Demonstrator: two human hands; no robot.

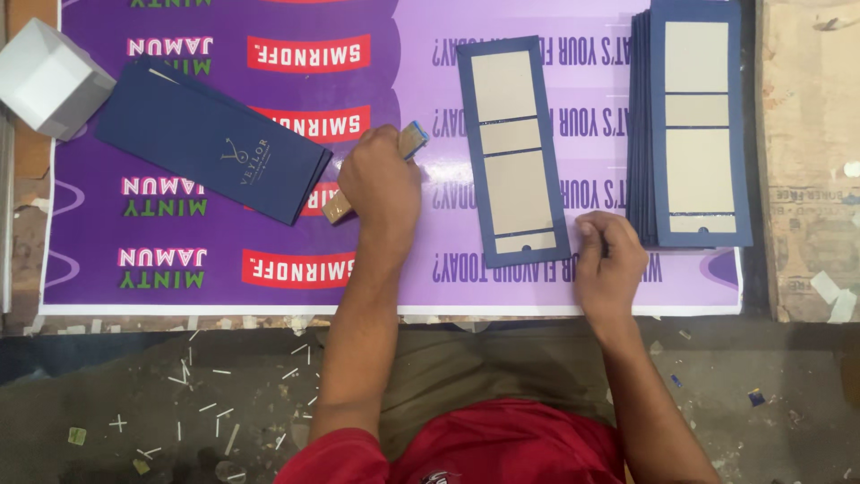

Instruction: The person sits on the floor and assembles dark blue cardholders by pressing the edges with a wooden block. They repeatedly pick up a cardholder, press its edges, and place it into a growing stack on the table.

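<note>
Between both hands (381, 175) (609, 260), blue card (512, 152).

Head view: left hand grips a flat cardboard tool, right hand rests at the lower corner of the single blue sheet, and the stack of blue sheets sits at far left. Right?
Not quite. The head view shows the stack of blue sheets at far right, not left. The rest holds: the left hand grips the flat cardboard tool, and the right hand rests at the lower corner of the single blue sheet.

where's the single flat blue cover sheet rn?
Head view, centre-right: the cover sheet lies face-down on the purple poster, between the left hand and the stack, with the right hand by its near corner.
</note>
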